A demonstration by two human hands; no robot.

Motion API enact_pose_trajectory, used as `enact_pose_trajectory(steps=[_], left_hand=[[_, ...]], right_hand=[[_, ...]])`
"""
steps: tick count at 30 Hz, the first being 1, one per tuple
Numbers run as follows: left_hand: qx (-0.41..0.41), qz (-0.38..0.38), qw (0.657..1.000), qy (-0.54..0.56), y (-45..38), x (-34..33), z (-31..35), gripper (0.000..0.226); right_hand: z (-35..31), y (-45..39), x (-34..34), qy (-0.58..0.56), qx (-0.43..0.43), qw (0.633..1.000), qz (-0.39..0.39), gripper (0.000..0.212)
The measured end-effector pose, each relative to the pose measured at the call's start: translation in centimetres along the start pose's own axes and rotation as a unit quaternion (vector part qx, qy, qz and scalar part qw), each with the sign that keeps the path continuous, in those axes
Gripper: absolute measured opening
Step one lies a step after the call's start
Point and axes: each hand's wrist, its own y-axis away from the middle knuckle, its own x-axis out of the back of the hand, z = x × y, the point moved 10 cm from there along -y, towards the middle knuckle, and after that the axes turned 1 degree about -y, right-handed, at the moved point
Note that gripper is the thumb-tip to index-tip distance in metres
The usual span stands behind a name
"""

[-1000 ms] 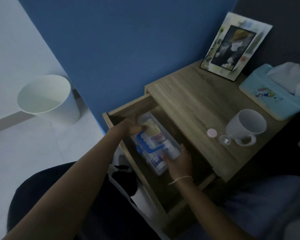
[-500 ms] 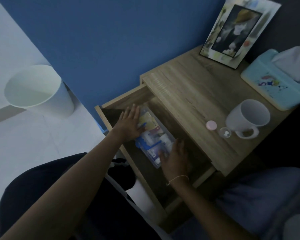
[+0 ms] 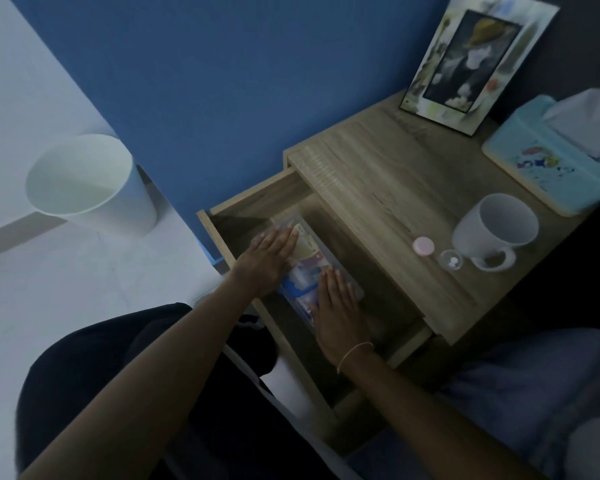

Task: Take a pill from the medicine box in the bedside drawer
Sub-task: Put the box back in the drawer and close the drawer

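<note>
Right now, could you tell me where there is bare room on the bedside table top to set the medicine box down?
The widest bare patch of the table top lies between its drawer-side edge and the picture frame. The right side is crowded: tissue box, white mug, pink cap and small clear cup. Both hands lie flat on the medicine box in the drawer.

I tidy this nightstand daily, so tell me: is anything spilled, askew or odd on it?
Nothing spilled or damaged. One small oddity: the little clear pill cup stands open beside the white mug, with its pink lid lying separately on the nightstand. The drawer is pulled out.
</note>
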Motion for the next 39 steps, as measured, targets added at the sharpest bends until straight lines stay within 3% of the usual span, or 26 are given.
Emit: enact_pose_trajectory(steps=[6, 10, 13, 16, 18, 22, 31, 39], left_hand=[[0.015, 0.000, 1.000, -0.017, 0.5, 0.8, 0.3, 0.064], [0.096, 0.103, 0.990, -0.018, 1.1, 4.3, -0.6, 0.063], [0.204, 0.183, 0.961, 0.026, 2.6, 6.3, -2.8, 0.063], [0.334, 0.217, 0.906, 0.147, 4.6, 5.8, -5.4, 0.064], [0.375, 0.223, 0.880, 0.187, 5.3, 5.1, -5.9, 0.066], [0.388, 0.196, 0.869, 0.235, 5.2, 3.8, -6.2, 0.067], [0.369, 0.192, 0.865, 0.280, 4.7, 3.5, -6.3, 0.064], [0.329, 0.182, 0.878, 0.296, 2.6, 3.4, -5.4, 0.064]], right_hand=[[-0.9, 0.5, 0.9, 0.003, 0.005, 1.000, -0.020, 0.062], [-1.7, -2.4, 7.3, 0.026, 0.070, 0.994, 0.083, 0.061], [-0.1, -7.2, 12.0, -0.004, 0.060, 0.989, 0.134, 0.057], [1.7, -11.6, 13.4, 0.020, 0.047, 0.992, 0.117, 0.052], [2.5, -13.4, 12.9, 0.043, 0.046, 0.994, 0.094, 0.051], [3.4, -14.8, 11.2, 0.033, 0.050, 0.997, 0.052, 0.053], [4.1, -15.0, 11.1, 0.021, 0.103, 0.994, 0.037, 0.052], [4.8, -15.3, 10.8, 0.010, 0.107, 0.992, 0.069, 0.052]])
